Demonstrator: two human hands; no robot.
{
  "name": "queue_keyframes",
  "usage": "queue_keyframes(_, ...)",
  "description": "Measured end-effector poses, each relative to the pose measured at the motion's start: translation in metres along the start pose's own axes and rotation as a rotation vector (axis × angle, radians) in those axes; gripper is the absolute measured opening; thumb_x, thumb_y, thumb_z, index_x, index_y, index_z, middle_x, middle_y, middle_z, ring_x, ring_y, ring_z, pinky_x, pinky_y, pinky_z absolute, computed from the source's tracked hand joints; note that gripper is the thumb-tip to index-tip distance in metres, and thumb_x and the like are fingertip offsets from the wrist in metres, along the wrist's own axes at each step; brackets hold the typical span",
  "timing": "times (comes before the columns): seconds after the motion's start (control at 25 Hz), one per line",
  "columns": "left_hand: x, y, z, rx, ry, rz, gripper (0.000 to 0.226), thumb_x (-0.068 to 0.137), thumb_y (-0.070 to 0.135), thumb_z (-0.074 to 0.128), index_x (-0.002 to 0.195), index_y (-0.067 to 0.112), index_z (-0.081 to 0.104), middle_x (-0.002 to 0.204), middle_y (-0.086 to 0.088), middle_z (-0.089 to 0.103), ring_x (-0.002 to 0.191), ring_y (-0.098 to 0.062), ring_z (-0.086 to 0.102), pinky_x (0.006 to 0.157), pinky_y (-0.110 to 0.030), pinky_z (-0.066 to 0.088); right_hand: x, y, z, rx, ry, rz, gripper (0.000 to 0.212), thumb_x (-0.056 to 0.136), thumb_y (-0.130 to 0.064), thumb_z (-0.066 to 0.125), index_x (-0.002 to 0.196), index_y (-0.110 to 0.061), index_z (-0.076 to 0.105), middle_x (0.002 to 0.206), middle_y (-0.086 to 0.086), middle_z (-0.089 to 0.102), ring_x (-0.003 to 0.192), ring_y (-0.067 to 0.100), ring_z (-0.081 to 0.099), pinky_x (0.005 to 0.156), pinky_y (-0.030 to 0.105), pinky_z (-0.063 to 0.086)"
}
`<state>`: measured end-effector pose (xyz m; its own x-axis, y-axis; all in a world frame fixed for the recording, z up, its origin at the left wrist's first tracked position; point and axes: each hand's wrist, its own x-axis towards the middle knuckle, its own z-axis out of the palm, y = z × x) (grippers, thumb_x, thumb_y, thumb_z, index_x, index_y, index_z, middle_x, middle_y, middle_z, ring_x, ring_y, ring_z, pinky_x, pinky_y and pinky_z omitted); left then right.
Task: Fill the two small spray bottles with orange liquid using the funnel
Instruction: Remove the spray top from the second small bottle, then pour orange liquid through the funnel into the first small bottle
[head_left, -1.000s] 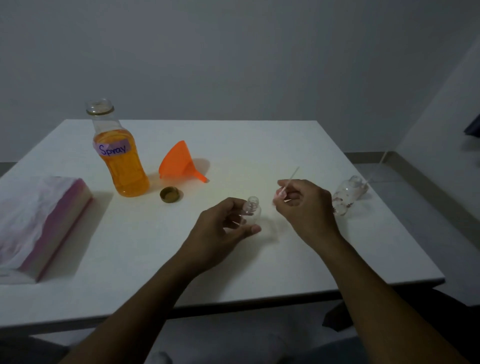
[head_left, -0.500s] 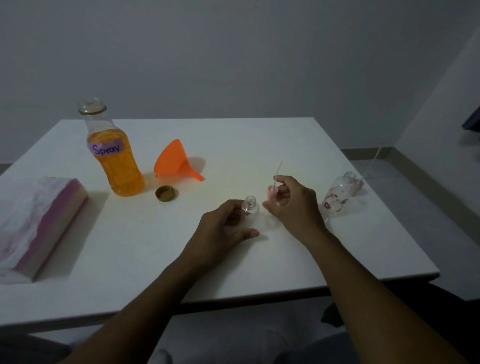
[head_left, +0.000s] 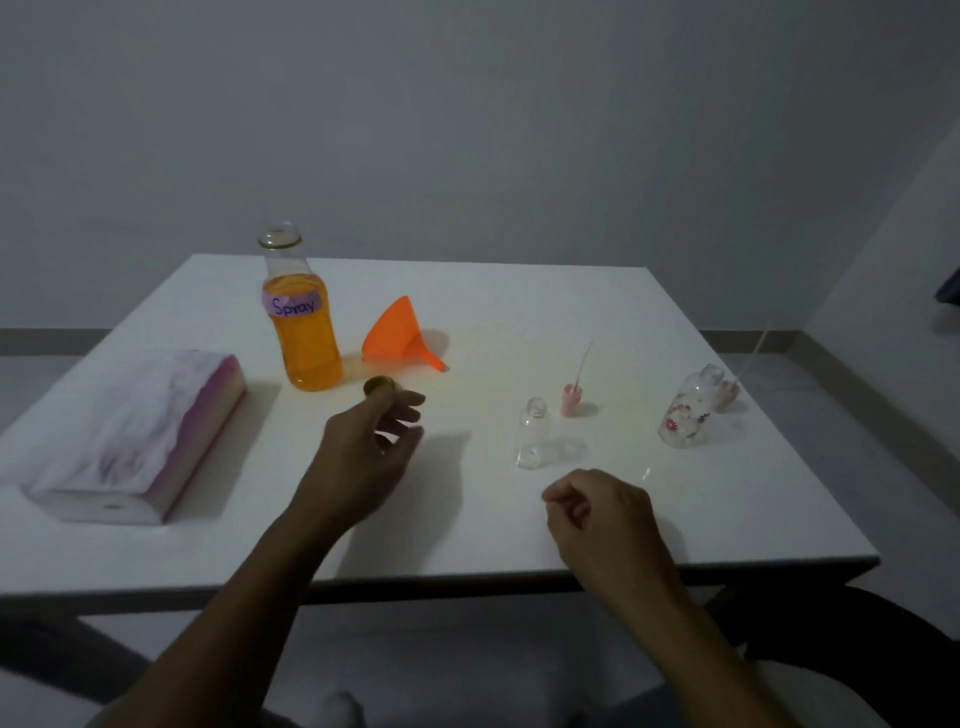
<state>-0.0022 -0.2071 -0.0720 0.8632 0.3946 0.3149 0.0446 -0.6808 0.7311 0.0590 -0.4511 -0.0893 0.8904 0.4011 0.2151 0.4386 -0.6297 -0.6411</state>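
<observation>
A small clear spray bottle stands upright and uncapped near the table's middle. Its pink spray cap with a thin tube stands just behind it. A second small bottle with a flower print stands at the right, uncapped, with another pink cap behind it. The large open bottle of orange liquid labelled "Spray" stands at the back left, the orange funnel lying on its side beside it. My left hand hovers open near the gold lid. My right hand is loosely curled, empty, in front of the clear bottle.
A white and pink tissue pack lies at the left of the white table. The table's right edge drops to the floor next to a wall.
My left hand let go of the clear bottle and moved left toward the gold lid. My right hand set the pink cap down on the table and drew back toward me.
</observation>
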Motion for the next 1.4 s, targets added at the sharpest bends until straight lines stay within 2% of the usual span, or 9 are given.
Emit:
queue_keyframes(0.12, 0.003, -0.011, -0.032, -0.056, 0.268, -0.094, 0.024, 0.091, 0.01, 0.058, 0.111, 0.025, 0.06, 0.104, 0.01, 0.067, 0.089, 0.005, 0.061, 0.067, -0.005, 0.044, -0.005, -0.026, 0.03, 0.056, 0.019, -0.241, 0.013, 0.085, -0.005, 0.075, 0.093, -0.016, 0.079, 0.09, -0.005, 0.077, 0.081, -0.002, 0.065, 0.078, 0.007, 0.054)
queue_keyframes(0.32, 0.029, -0.038, -0.048, -0.172, 0.521, -0.318, 0.048, 0.088, 0.026, 0.066, 0.131, 0.025, 0.045, 0.134, 0.0, 0.053, 0.112, -0.017, 0.056, 0.08, -0.029, 0.05, 0.037, -0.079, 0.057, 0.151, -0.003, -0.276, 0.023, 0.094, -0.005, 0.065, 0.112, -0.015, 0.075, 0.109, -0.003, 0.075, 0.094, -0.003, 0.062, 0.084, 0.002, 0.049)
queue_keyframes(0.44, 0.051, -0.063, -0.055, -0.177, 0.523, -0.378, 0.073, 0.08, 0.04, 0.073, 0.14, 0.029, 0.032, 0.146, 0.0, 0.04, 0.124, -0.022, 0.047, 0.092, -0.039, 0.05, 0.089, -0.111, 0.083, 0.178, 0.007, -0.197, 0.027, 0.095, -0.01, 0.064, 0.121, -0.015, 0.068, 0.119, 0.001, 0.071, 0.101, 0.007, 0.064, 0.092, 0.024, 0.057)
queue_keyframes(0.56, 0.074, -0.077, -0.057, -0.189, 0.453, -0.396, 0.088, 0.074, 0.05, 0.075, 0.144, 0.032, 0.024, 0.152, 0.002, 0.033, 0.133, -0.023, 0.04, 0.1, -0.045, 0.045, 0.141, -0.132, 0.107, 0.137, -0.041, -0.035, 0.057, 0.092, -0.03, 0.068, 0.144, -0.02, 0.045, 0.145, 0.003, 0.051, 0.13, 0.021, 0.05, 0.104, 0.036, 0.047)
queue_keyframes(0.68, 0.091, -0.084, -0.055, -0.226, 0.377, -0.314, 0.083, 0.077, 0.046, 0.074, 0.144, 0.03, 0.026, 0.149, 0.005, 0.038, 0.129, -0.017, 0.041, 0.095, -0.033, 0.042, 0.183, -0.14, 0.123, 0.148, -0.158, 0.093, 0.094, 0.081, -0.047, 0.075, 0.156, -0.024, 0.023, 0.156, 0.003, 0.034, 0.142, 0.026, 0.036, 0.105, 0.04, 0.042)
queue_keyframes(0.8, 0.101, -0.093, -0.056, -0.217, 0.364, -0.303, 0.072, 0.079, 0.043, 0.073, 0.139, 0.026, 0.036, 0.136, 0.006, 0.049, 0.116, -0.013, 0.049, 0.087, -0.03, 0.045, 0.212, -0.139, 0.133, 0.14, -0.259, 0.171, 0.115, 0.07, -0.047, 0.085, 0.157, -0.021, 0.015, 0.157, 0.005, 0.033, 0.143, 0.03, 0.035, 0.107, 0.043, 0.041)
queue_keyframes(1.0, 0.1, -0.093, -0.064, -0.131, 0.455, -0.264, 0.066, 0.073, 0.043, 0.078, 0.129, 0.021, 0.051, 0.123, 0.003, 0.06, 0.105, -0.015, 0.057, 0.089, -0.034, 0.051, 0.216, -0.146, 0.128, 0.134, -0.157, 0.148, 0.109, 0.067, -0.052, 0.087, 0.151, -0.024, 0.023, 0.15, 0.005, 0.041, 0.135, 0.031, 0.042, 0.097, 0.041, 0.048)
queue_keyframes(1.12, 0.091, -0.084, -0.074, -0.143, 0.471, -0.2, 0.065, 0.073, 0.041, 0.078, 0.129, 0.02, 0.052, 0.123, 0.001, 0.061, 0.106, -0.015, 0.057, 0.084, -0.028, 0.048, 0.203, -0.154, 0.092, 0.327, -0.071, 0.079, 0.107, 0.067, -0.048, 0.088, 0.151, -0.026, 0.026, 0.141, -0.002, 0.045, 0.124, 0.02, 0.046, 0.085, 0.031, 0.043)
queue_keyframes(1.4, 0.048, -0.043, -0.082, -0.145, 0.398, -0.075, 0.054, 0.075, 0.035, 0.076, 0.122, 0.018, 0.056, 0.107, 0.002, 0.063, 0.093, -0.011, 0.061, 0.072, -0.015, 0.043, 0.147, -0.13, -0.017, 0.725, 0.042, -0.021, 0.098, 0.052, -0.05, 0.088, 0.139, -0.027, 0.048, 0.128, -0.006, 0.063, 0.113, 0.012, 0.064, 0.085, 0.025, 0.053)
